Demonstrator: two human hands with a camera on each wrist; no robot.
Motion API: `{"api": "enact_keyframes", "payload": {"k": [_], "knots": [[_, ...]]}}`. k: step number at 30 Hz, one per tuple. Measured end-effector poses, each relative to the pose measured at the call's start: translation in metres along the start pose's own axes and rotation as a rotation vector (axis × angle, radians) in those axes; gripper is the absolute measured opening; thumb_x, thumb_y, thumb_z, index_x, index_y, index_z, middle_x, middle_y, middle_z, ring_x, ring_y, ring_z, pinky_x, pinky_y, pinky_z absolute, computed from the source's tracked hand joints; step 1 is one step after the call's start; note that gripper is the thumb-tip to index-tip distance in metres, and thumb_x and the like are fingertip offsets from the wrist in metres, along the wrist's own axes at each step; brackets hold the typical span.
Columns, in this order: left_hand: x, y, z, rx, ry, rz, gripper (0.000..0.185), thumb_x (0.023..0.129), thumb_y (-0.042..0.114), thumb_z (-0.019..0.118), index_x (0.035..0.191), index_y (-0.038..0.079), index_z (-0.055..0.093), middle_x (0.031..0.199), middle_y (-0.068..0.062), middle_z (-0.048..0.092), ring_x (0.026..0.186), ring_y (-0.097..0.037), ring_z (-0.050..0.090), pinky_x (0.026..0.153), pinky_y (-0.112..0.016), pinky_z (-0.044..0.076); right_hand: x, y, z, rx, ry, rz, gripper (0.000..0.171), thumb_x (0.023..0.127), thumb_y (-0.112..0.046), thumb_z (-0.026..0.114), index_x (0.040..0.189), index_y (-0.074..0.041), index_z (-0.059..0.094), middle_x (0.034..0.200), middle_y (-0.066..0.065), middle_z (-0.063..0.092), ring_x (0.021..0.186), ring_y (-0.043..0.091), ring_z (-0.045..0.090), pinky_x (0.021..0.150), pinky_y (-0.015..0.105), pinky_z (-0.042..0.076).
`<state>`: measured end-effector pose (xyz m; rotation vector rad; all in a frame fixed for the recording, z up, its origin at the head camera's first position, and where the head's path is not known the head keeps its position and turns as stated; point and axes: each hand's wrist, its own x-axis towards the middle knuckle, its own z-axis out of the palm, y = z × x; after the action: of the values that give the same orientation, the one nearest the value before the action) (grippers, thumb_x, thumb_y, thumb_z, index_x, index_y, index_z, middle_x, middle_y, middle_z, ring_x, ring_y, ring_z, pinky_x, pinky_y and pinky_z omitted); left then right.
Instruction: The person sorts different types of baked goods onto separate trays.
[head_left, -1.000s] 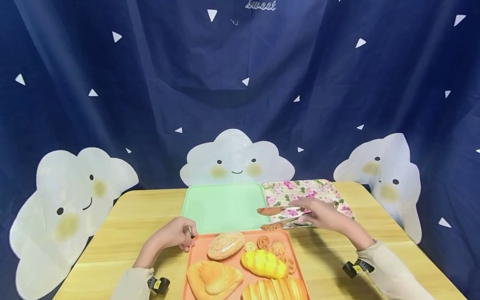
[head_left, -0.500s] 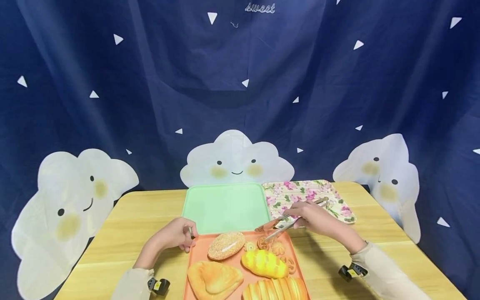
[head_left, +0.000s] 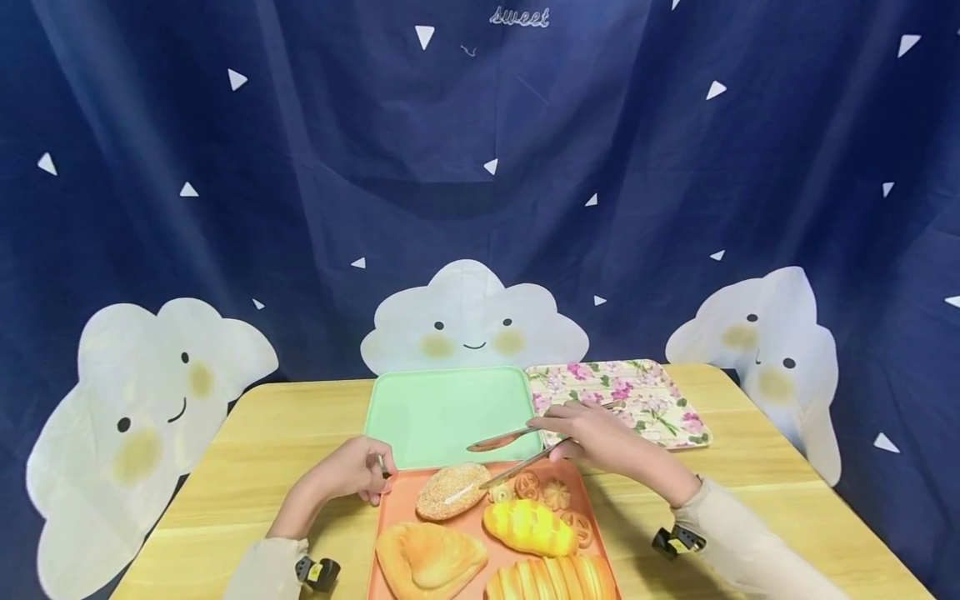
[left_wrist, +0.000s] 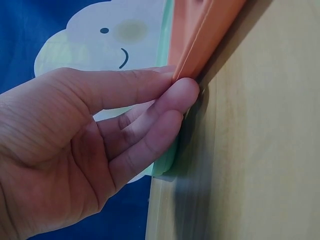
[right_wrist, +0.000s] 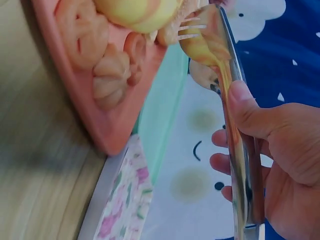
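Observation:
At its far left corner, the orange tray (head_left: 397, 504) is pinched between the thumb and fingers of my left hand (head_left: 348, 471). In the left wrist view the thumb lies over the orange rim (left_wrist: 197, 42). My right hand (head_left: 596, 433) grips metal tongs (right_wrist: 237, 165) whose arms are spread. The lower arm's end reaches the right side of a sesame bun (head_left: 450, 482); contact cannot be told. The other arm hangs above the tray's far edge. A pronged tip shows in the right wrist view. Also on the tray are a yellow bread roll (head_left: 528, 527), a folded bread (head_left: 427, 554) and several cookies (head_left: 557, 494).
A green tray (head_left: 450, 417) lies behind the orange one, with a floral tray (head_left: 660, 408) to its right. A ridged loaf (head_left: 551, 579) is at the orange tray's near end, cut off by the view. The wooden table (head_left: 232, 467) extends on both sides. A blue curtain (head_left: 480, 208) hangs behind.
My right hand has moved left with the tongs, from beside the floral tray, over the cookies, to the sesame bun. The tongs narrowed, then spread again. My left hand stays put.

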<state>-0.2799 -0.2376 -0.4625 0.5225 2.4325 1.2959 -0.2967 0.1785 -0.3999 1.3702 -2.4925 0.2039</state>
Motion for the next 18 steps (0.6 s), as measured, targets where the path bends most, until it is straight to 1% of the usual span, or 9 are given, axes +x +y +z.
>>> {"api": "enact_keyframes", "payload": {"k": [3, 4, 6, 11, 13, 18], "knots": [[-0.001, 0.0, 0.0, -0.018, -0.006, 0.004, 0.01, 0.081, -0.01, 0.071, 0.089, -0.006, 0.065, 0.062, -0.019, 0.066, 0.056, -0.024, 0.069, 0.055, -0.033, 0.057, 0.005, -0.005, 0.002, -0.012, -0.012, -0.013, 0.055, 0.082, -0.035, 0.074, 0.134, -0.016, 0.067, 0.112, -0.001, 0.069, 0.098, 0.016, 0.064, 0.08, 0.035, 0.053], [-0.001, 0.0, 0.0, -0.019, -0.006, 0.003, 0.01, 0.081, -0.01, 0.071, 0.089, -0.006, 0.065, 0.062, -0.019, 0.066, 0.056, -0.024, 0.069, 0.055, -0.033, 0.058, 0.006, -0.006, 0.002, -0.018, -0.017, -0.014, 0.056, 0.082, -0.035, 0.075, 0.134, -0.017, 0.067, 0.11, 0.0, 0.068, 0.096, 0.015, 0.063, 0.078, 0.033, 0.051], [-0.001, 0.0, 0.0, -0.024, -0.008, 0.003, 0.011, 0.081, -0.01, 0.071, 0.089, -0.006, 0.065, 0.062, -0.019, 0.066, 0.056, -0.024, 0.069, 0.056, -0.033, 0.058, 0.008, -0.008, 0.003, -0.032, -0.028, -0.012, 0.057, 0.081, -0.036, 0.076, 0.135, -0.019, 0.067, 0.107, 0.0, 0.067, 0.093, 0.014, 0.061, 0.076, 0.032, 0.049], [-0.002, -0.001, 0.0, -0.024, -0.006, 0.006, 0.01, 0.082, -0.01, 0.07, 0.09, -0.006, 0.066, 0.063, -0.018, 0.068, 0.056, -0.022, 0.069, 0.056, -0.033, 0.057, 0.013, -0.012, 0.005, -0.091, -0.06, -0.005, 0.06, 0.081, -0.041, 0.076, 0.138, -0.025, 0.064, 0.111, -0.002, 0.068, 0.095, 0.017, 0.059, 0.081, 0.037, 0.049], [-0.001, -0.002, 0.0, -0.025, -0.005, 0.009, 0.01, 0.082, -0.009, 0.071, 0.09, -0.006, 0.066, 0.064, -0.018, 0.068, 0.057, -0.023, 0.069, 0.056, -0.033, 0.057, 0.015, -0.012, 0.007, -0.098, -0.067, -0.002, 0.061, 0.082, -0.041, 0.077, 0.14, -0.026, 0.063, 0.114, -0.002, 0.068, 0.097, 0.018, 0.059, 0.081, 0.037, 0.048], [0.0, -0.002, -0.002, -0.025, 0.001, 0.012, 0.01, 0.082, -0.009, 0.071, 0.09, -0.006, 0.066, 0.064, -0.02, 0.068, 0.057, -0.024, 0.069, 0.055, -0.033, 0.057, 0.021, -0.013, 0.008, -0.075, -0.078, 0.0, 0.063, 0.082, -0.041, 0.078, 0.14, -0.023, 0.063, 0.114, -0.004, 0.068, 0.096, 0.017, 0.059, 0.079, 0.033, 0.045]]}}
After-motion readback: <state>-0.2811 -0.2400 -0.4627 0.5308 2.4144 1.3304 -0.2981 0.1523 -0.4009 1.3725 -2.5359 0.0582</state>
